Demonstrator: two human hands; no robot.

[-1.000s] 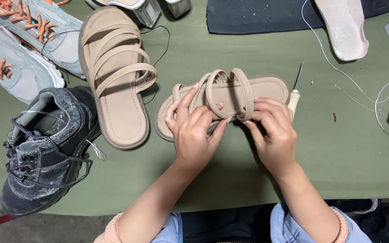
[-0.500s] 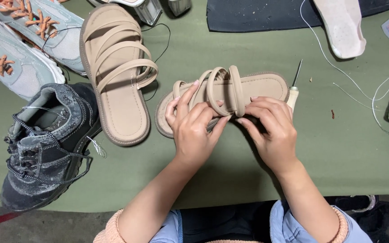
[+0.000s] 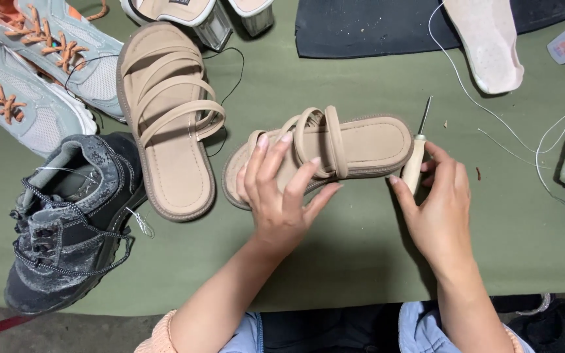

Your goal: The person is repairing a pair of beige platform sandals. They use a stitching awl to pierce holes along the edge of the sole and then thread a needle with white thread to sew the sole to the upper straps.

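Meanwhile left hand (image 3: pixel 281 202) steadies sandal (image 3: pixel 361 144); right hand (image 3: pixel 441 206) fingers awl (image 3: pixel 414 160).

Left hand (image 3: pixel 281 196) fingers spread, palm down; right hand (image 3: pixel 436 202) loosely curled, pinching.

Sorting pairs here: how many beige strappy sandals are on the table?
2: one sandal lies under the left hand; the other sandal lies to its left, beside the dark shoe.

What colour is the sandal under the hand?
Beige, straps and sole alike; the sandal shows best in the head view.
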